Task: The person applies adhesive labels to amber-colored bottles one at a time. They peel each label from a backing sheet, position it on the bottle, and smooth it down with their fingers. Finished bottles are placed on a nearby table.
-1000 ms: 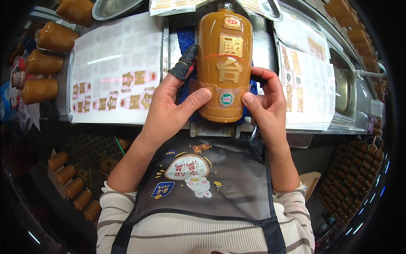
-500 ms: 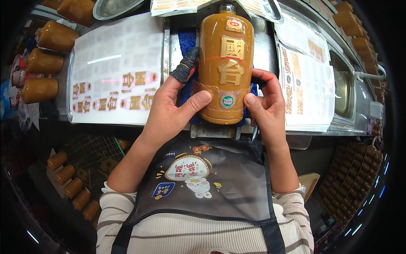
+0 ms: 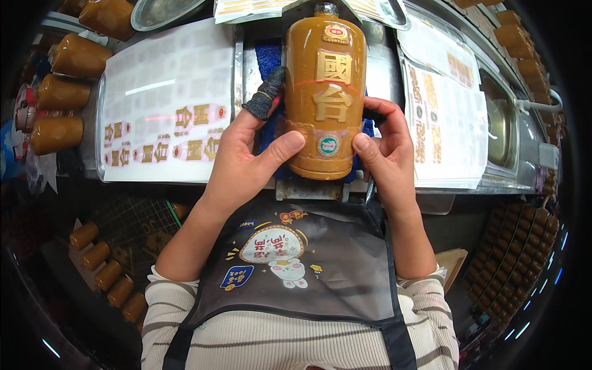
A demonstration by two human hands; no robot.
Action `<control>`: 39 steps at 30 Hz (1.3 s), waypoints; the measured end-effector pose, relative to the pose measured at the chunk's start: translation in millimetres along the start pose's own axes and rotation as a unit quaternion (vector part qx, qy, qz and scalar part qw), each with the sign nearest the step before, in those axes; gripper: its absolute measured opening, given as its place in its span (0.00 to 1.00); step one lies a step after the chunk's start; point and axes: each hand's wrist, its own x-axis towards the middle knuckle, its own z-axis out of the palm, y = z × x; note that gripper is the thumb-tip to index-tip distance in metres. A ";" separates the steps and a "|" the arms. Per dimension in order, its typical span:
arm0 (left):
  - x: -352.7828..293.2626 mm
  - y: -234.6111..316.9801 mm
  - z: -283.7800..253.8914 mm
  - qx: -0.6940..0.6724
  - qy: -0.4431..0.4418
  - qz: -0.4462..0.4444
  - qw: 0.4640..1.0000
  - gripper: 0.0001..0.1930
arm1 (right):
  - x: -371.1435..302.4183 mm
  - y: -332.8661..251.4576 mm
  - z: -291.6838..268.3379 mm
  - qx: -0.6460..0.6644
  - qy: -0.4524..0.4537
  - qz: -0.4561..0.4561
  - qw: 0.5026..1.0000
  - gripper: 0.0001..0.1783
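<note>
A glossy brown bottle [image 3: 327, 65] with raised gold characters, a small red emblem near its neck and a round green-and-white sticker [image 3: 328, 145] low down lies in front of me. My left hand [image 3: 253, 145] grips its left side, thumb on the lower front; a dark cloth cover [image 3: 265, 95] wraps one finger. My right hand [image 3: 388, 142] holds the right side, its thumb beside the sticker and its other fingers partly hidden behind. Under the bottle shows a blue cloth [image 3: 269, 58]. A thin red light line crosses the bottle's middle.
To the left lies a white sheet [image 3: 166, 68] with gold character decals; more decal sheets [image 3: 450, 142] lie on the right. Several brown bottles stand at the far left [image 3: 65, 92] and in rows at lower right [image 3: 509, 259]. A metal bowl [image 3: 163, 12] sits at the back, a metal sink [image 3: 499, 132] at right.
The whole view has shifted slightly, so the bottle and bench appear a little further left. Both hands keep the same hold on the bottle.
</note>
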 end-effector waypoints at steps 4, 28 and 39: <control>3.4 2.9 2.4 0.037 0.002 0.020 0.999 0.34 | -0.8 0.8 -4.4 0.018 -0.015 0.003 1.000 0.30; 5.2 12.4 15.6 0.049 0.018 0.012 0.999 0.32 | 5.6 3.5 -6.1 0.048 -0.021 0.028 0.998 0.29; -7.7 -5.3 -12.8 0.000 -0.013 0.005 1.000 0.35 | -18.3 -8.8 0.7 -0.044 0.045 0.006 0.998 0.30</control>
